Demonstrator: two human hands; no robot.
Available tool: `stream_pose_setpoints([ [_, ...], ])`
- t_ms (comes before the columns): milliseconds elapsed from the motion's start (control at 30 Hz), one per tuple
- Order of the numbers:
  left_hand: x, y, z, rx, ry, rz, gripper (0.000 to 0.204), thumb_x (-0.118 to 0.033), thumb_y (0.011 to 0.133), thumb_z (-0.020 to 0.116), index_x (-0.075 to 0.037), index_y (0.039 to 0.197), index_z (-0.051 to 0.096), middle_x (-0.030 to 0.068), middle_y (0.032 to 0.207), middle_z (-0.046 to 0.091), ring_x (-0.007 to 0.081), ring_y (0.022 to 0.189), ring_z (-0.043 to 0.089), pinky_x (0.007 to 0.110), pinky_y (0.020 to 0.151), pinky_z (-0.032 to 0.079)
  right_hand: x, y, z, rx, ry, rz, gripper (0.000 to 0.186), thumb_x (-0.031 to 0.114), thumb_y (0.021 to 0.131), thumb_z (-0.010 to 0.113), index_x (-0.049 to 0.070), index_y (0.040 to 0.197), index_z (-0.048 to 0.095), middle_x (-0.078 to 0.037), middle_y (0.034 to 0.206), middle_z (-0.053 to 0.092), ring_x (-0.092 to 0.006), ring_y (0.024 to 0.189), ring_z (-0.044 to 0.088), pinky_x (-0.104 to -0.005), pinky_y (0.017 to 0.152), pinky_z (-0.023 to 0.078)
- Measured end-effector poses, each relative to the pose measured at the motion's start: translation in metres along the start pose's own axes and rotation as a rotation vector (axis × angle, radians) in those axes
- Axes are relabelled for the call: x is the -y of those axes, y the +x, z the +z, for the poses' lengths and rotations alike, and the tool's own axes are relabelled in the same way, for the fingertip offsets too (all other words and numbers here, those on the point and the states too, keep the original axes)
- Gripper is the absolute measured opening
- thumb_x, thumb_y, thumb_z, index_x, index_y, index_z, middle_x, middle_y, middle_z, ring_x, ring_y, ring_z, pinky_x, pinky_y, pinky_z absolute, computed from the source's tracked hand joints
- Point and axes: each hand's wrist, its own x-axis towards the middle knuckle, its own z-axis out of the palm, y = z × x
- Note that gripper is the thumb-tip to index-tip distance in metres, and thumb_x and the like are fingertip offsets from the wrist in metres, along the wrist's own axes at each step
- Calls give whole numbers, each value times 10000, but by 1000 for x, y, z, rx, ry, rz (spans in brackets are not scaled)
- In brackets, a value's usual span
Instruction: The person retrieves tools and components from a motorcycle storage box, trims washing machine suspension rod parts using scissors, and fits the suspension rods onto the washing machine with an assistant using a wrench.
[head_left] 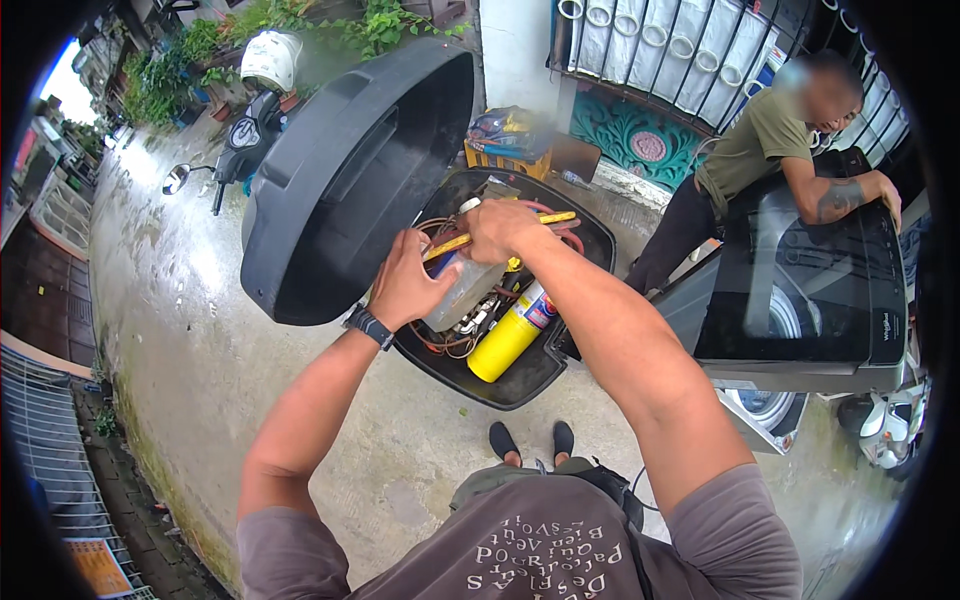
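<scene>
Both my hands are inside an open black motorcycle top box (505,395) packed with tools and parts. My left hand (405,280) has its thumb spread from its fingers, beside one end of a long yellow bar-shaped tool (447,247). My right hand (500,230) is closed over the middle of that tool; its fingertips are partly hidden, so what they grip is unclear. A white cap (468,205) shows by the right fingers. Below my hands lie a clear plastic container (465,297), a yellow gas cylinder (505,340) and reddish hoses (570,240).
The box's raised lid (360,180) stands at left, near a motorcycle handlebar and mirror (178,180). At right a person (760,140) leans on a black top-loading washing machine (790,270). A yellow crate (510,160) sits behind the box, and a barred window (690,60) is beyond.
</scene>
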Motion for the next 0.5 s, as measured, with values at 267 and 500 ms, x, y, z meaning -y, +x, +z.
stream_pose_setpoints([
  [267,-25,17,-3,191,169,-111,1023,-479,550,990,24,1253,444,190,1224,481,427,1082,639,514,856,575,-10,12,-12,37,34,71,566,472,822,763,193,1313,717,-140,1270,725,-325,1206,677,-454,1010,541],
  [500,-15,19,14,146,32,-135,1019,-442,566,987,22,1277,423,195,1240,456,430,1114,622,506,904,563,-21,17,-10,74,37,90,592,491,839,765,200,1350,694,-130,1282,721,-322,1213,674,-450,1018,536],
])
